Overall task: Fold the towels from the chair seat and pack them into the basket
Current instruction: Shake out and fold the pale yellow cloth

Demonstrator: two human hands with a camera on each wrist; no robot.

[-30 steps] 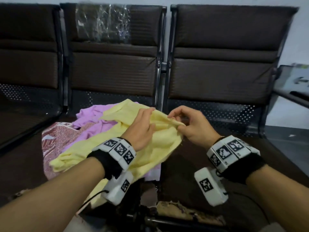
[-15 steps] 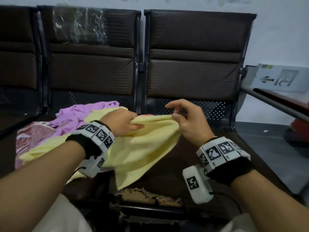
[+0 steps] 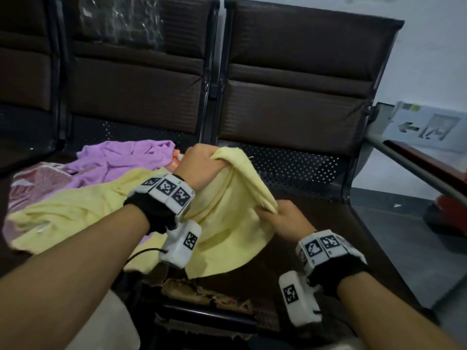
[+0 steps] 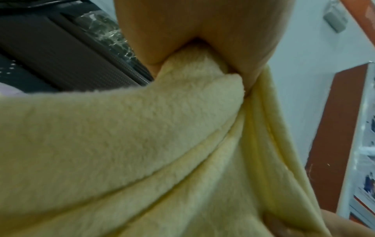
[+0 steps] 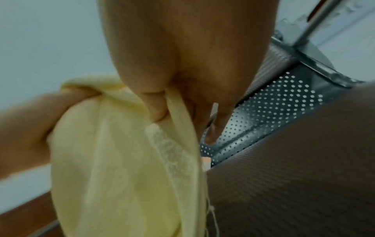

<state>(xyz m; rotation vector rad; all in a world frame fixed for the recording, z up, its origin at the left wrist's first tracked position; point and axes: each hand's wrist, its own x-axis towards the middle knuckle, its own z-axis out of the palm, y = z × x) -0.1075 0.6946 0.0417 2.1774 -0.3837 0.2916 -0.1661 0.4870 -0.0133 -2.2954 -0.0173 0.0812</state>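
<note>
The left hand (image 3: pixel 202 162) bunches the yellow towel (image 3: pixel 227 223) in a fist; the right hand (image 3: pixel 285 218) pinches its hem lower and nearer the body. The rest trails left across the seat (image 3: pixel 328 223) over the purple towel (image 3: pixel 118 157). The next spread likely runs along that held edge.

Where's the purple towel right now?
In the head view the purple towel lies crumpled on the left chair seat, behind the yellow towel and left of the left hand, which does not touch it.
</note>
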